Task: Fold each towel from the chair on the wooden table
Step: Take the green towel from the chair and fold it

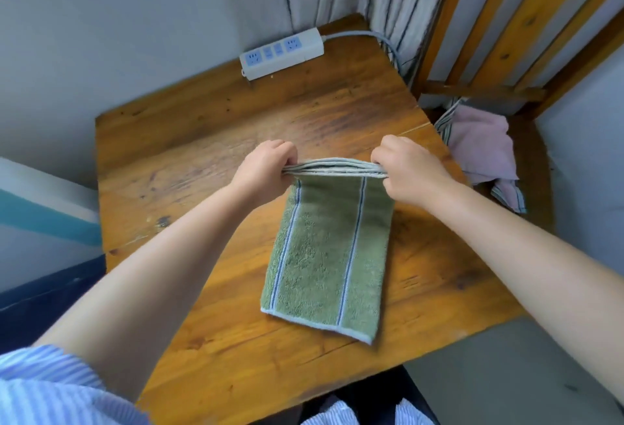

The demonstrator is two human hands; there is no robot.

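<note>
The left hand (266, 168) and right hand (410, 171) each pinched one end of the stacked far edges of the green striped towel (329, 255), fingers curled round the layers. Below the fingers the towel hung and trailed onto the wooden surface (202, 141), its long axis running from the fingers toward the person, stripes along it. The step probably required keeping the edges aligned and taut, then lowering them evenly. More towels (479, 151) lay right of the fingers.
</note>
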